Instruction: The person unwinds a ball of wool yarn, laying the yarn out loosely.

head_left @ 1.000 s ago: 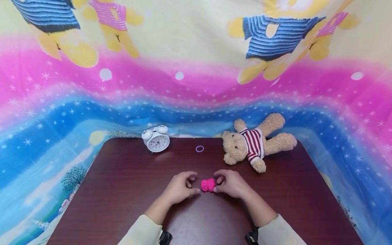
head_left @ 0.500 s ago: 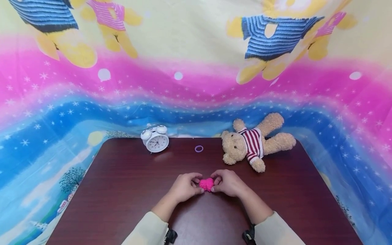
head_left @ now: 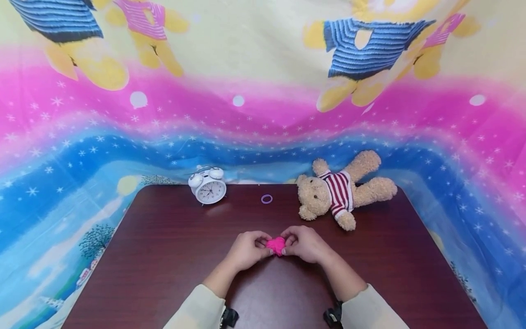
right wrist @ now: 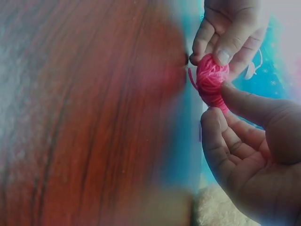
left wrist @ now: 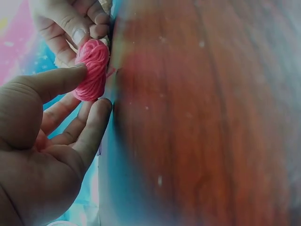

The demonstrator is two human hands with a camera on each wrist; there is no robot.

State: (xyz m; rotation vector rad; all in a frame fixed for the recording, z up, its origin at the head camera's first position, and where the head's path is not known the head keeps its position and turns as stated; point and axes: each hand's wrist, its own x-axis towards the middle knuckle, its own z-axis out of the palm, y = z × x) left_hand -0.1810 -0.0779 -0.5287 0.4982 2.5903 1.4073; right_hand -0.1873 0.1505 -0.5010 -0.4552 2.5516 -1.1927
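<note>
A small bundle of bright pink yarn [head_left: 276,246] is between the two hands near the middle of the table. My left hand [head_left: 246,250] pinches its left end, the thumb on the near side and the fingers behind. At the other end my right hand [head_left: 307,245] pinches it in the same way. In the left wrist view the wound strands of the yarn [left wrist: 96,70] show clearly. A short loose tail sticks out from the yarn [right wrist: 212,77] in the right wrist view.
The dark wooden table [head_left: 172,256] carries a white twin-bell alarm clock [head_left: 210,188] at the back left. A purple ring [head_left: 266,198] lies at the back middle. A teddy bear [head_left: 328,194] in a striped shirt lies at the back right. Behind hangs a printed curtain [head_left: 263,114].
My left hand has moved right to the yarn and now pinches it. The right hand has shifted slightly left with the yarn. Clock, ring and bear stay where they were.
</note>
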